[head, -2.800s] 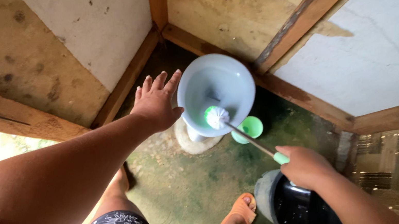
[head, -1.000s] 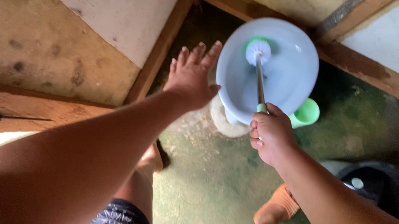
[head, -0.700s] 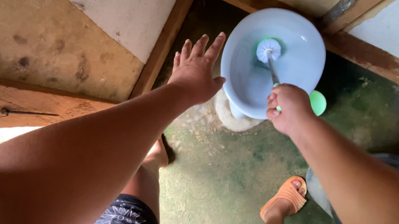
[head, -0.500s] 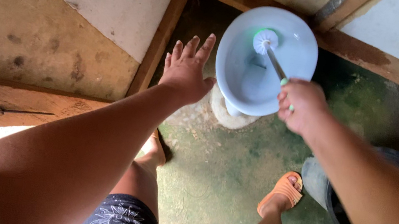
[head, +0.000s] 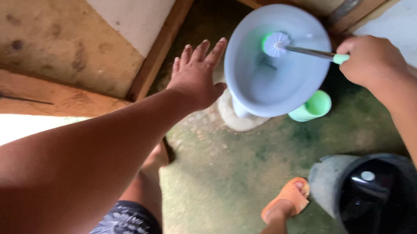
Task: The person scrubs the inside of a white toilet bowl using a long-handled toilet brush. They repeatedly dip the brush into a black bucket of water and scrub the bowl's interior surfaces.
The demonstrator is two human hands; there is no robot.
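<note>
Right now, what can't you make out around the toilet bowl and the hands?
Head view only:
- Brush handle: its end is hidden inside the right hand.
- Green holder: partly hidden behind the toilet bowl.
- Bowl drain: blurred, and the brush head covers part.
- Left hand: palm faces away; contact with the bowl unclear.
- Black bucket: contents too dark.

A rough outdoor-style toilet room: a white toilet bowl [head: 276, 61] stands at top centre between stained, wood-framed walls [head: 69, 21] on mossy concrete floor [head: 222, 173].

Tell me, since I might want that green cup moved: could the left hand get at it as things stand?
Probably not directly: the left hand is spread, empty, left of the toilet bowl; the green cup sits beyond the bowl's right side.
</note>
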